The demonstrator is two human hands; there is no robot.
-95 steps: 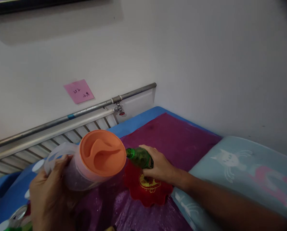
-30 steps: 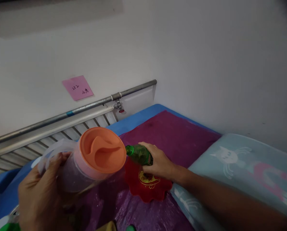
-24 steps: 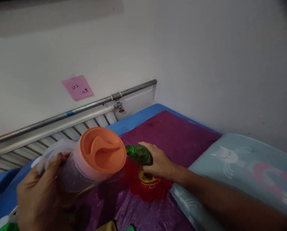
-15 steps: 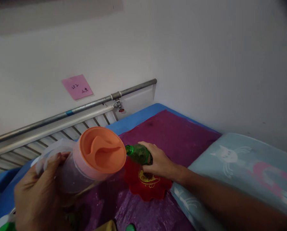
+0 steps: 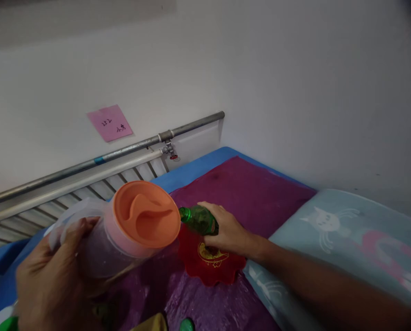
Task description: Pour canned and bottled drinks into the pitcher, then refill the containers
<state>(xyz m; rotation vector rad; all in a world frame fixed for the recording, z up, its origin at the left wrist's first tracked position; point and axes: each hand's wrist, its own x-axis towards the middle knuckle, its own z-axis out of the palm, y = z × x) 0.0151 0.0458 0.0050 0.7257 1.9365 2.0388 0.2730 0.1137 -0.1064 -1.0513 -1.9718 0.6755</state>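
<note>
My left hand [image 5: 54,266] is closed round the handle side of a clear plastic pitcher [image 5: 98,250] with an orange lid [image 5: 153,214]. The pitcher leans to the right, its lid facing up and toward me. In my right hand [image 5: 226,230] is a green bottle [image 5: 200,220], fingers wrapped round its body. Its uncapped neck points left, close beside the lid's rim; whether they touch I cannot tell. Under the bottle lies a red scalloped dish [image 5: 214,271] with a yellow pattern. A green bottle cap [image 5: 186,324] rests at the bottom edge.
A purple plastic sheet [image 5: 240,193] covers the blue surface [image 5: 195,168]. On the right lies a pale blue cat-print cushion [image 5: 305,239]. Behind are a radiator [image 5: 122,174], a metal pipe [image 5: 129,149] and a pink note [image 5: 111,123] on the wall. A yellowish object [image 5: 153,323] shows at the bottom.
Almost nothing differs. My left hand has shifted very slightly left, while the pitcher and the bottle keep nearly the same place and tilt.
</note>
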